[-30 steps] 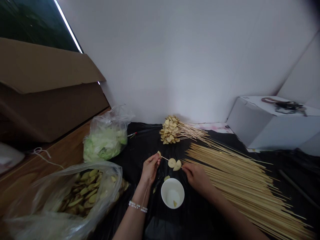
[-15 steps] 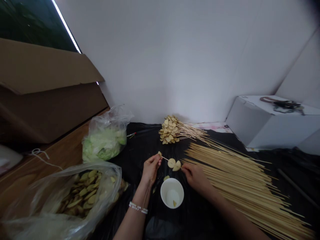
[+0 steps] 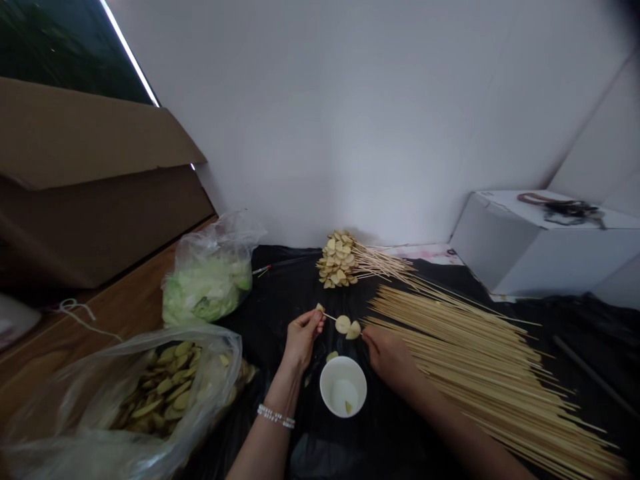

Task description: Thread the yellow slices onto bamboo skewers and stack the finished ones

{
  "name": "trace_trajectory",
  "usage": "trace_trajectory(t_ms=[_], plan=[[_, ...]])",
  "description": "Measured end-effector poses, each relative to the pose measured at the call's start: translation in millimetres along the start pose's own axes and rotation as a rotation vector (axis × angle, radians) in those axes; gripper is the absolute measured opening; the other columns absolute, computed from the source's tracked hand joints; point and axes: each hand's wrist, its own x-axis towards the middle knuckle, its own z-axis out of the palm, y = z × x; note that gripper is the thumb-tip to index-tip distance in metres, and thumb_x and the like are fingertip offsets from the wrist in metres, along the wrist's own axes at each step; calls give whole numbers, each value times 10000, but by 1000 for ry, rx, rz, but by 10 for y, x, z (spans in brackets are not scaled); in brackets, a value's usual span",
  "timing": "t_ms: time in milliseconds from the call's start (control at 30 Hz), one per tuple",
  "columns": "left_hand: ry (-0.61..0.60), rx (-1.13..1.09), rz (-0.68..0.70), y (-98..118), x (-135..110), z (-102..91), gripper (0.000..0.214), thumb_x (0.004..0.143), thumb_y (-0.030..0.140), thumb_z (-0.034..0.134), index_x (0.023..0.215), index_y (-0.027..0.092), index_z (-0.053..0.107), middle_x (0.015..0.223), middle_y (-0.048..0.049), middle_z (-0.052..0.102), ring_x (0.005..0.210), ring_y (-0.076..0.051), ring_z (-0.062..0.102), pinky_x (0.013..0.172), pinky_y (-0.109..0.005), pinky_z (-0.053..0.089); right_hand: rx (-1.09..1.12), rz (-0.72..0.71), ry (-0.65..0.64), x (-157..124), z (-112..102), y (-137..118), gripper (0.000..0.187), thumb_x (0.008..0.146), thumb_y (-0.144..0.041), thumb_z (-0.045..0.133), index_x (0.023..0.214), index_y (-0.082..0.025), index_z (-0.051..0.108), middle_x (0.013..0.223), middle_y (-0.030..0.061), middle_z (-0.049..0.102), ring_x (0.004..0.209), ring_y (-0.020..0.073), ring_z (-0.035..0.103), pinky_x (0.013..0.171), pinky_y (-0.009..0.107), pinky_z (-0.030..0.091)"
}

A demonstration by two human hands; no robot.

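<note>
My left hand (image 3: 303, 337) pinches a small potato slice (image 3: 320, 307) at the far-left end of a thin wooden skewer (image 3: 329, 317). Two pale potato slices (image 3: 343, 325) are threaded further along the stick. On its other end, the fingers of my right hand (image 3: 387, 353) are closed just beside the second slice. Below the hands stands a white bowl (image 3: 327, 400) with a small slice piece inside. Another slice (image 3: 332, 356) lies on the black sheet behind the bowl's rim.
To the left, a clear plastic bag (image 3: 225, 340) holds many potato slices; behind it is a bag of chopped green vegetable (image 3: 210, 287). Finished slice skewers (image 3: 337, 260) are piled by the wall. Bare skewers (image 3: 480, 360) spread at right. A cardboard box (image 3: 100, 220) and white box (image 3: 525, 260) flank the area.
Both hands keep their hold on the skewer and slice, almost unmoved. The whole view has shifted very slightly.
</note>
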Motion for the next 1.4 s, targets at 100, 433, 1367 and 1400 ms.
trace_trajectory(t_ms=[100,433,1367,1400], plan=[[-8,3,-2,-18,-20,20,380,464,339,864,737,105,741,675,-46,666,545,-54,520,512,-158,415,40,5,-17,4,7,-14,236,882,-163,414,748,-175,608,739,54,647,707,166,574,651,250,359],[-79,21,-49,-117,-76,98,314,508,321,853,692,101,724,584,-9,613,517,-43,496,506,-144,396,105,-30,27,29,14,-34,240,882,-181,432,729,-180,616,700,41,640,666,159,561,632,247,351],[-48,-372,-214,73,1,-45,247,908,172,462,1124,102,558,791,-83,653,520,-63,558,424,-132,435,198,-1,75,50,-63,33,227,875,-218,458,759,-195,653,738,37,685,691,170,607,649,258,396],[-70,-379,-230,80,-4,-50,262,916,200,446,1128,95,558,713,-56,622,464,-52,503,378,-123,381,197,0,71,48,-61,34,228,876,-221,458,760,-196,653,749,39,689,700,172,610,654,260,400]])
